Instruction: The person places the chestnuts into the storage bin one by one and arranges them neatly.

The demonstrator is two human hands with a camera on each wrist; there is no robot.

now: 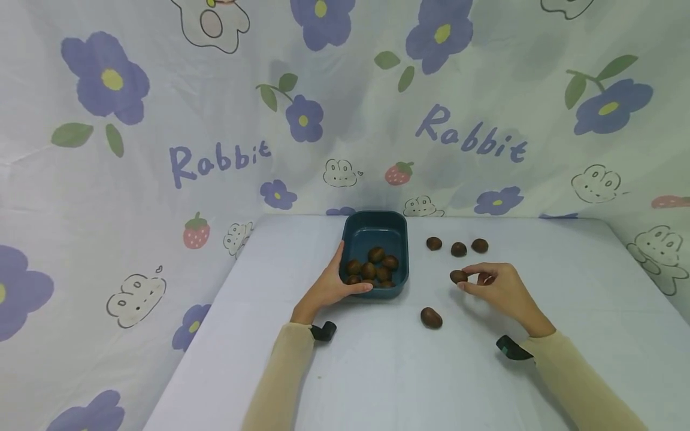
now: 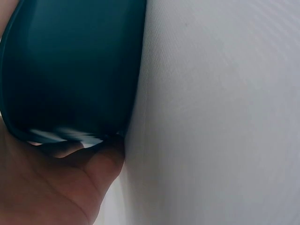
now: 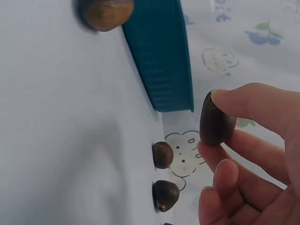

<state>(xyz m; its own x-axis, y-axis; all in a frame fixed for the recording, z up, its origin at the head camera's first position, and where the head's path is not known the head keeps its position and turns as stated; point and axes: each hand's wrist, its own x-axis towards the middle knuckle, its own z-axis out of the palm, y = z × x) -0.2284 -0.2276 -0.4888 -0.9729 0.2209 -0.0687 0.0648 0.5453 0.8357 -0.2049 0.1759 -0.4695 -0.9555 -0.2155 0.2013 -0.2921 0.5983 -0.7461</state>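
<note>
My left hand [image 1: 333, 284] grips the near left corner of a dark teal plastic box [image 1: 401, 239], thumb along its front rim. In the left wrist view, my fingers [image 2: 105, 164] curl against the box wall [image 2: 75, 70]. Several brown chestnuts [image 1: 376, 254] lie in the near half of the box. To the right, my right hand [image 1: 498, 290] pinches one chestnut [image 3: 217, 119] between thumb and fingertips, held above the table. A chestnut [image 1: 431, 318] lies on the table, nearer than that hand.
Three chestnuts rest in a loose row at the back, right of the box: a left one [image 1: 433, 243], a middle one [image 1: 459, 249] and a right one [image 1: 480, 245]. A white cloth covers the table [image 1: 377, 371]. Behind it hangs a printed curtain [image 1: 356, 120].
</note>
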